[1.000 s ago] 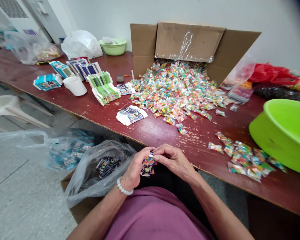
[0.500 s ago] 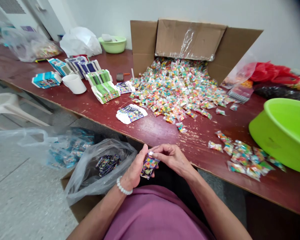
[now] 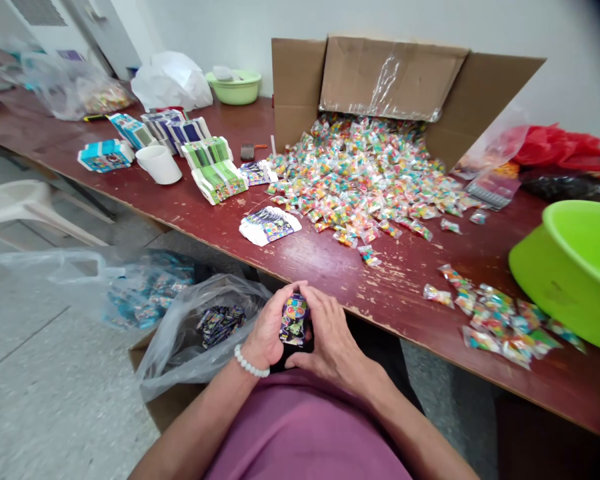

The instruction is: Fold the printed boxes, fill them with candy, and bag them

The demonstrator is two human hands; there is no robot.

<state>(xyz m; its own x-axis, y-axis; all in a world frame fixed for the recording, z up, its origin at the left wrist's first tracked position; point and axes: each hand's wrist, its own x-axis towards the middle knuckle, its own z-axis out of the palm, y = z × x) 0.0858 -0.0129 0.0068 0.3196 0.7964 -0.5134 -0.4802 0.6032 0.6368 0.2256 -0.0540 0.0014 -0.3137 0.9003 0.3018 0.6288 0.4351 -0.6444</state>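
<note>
A small dark packet [image 3: 295,321] with a colourful print lies between my two hands, just off the table's front edge. Around its left side, my left hand [image 3: 269,328] is closed on it, a pale bead bracelet at the wrist. My right hand [image 3: 334,337] curves over the packet's top and right side, thumb apart from the fingers, fingertips meeting the left hand's. Beyond them, a fanned stack of flat purple-and-white cartons [image 3: 270,226] rests on the red table [image 3: 325,263]. Wrapped candies [image 3: 375,180] spill from an open cardboard box [image 3: 395,77].
Left of my hands, a clear bag [image 3: 165,360] in a carton holds dark packets. A green basin [image 3: 570,273] stands at the right beside loose candies [image 3: 500,320]. Further back are a white mug [image 3: 159,165], green cartons [image 3: 215,170] and a pale green bowl [image 3: 236,88].
My right hand has gone from pinching the packet's top corner to spreading along its right side. The packet now stands more upright between my palms. The view has shifted slightly.
</note>
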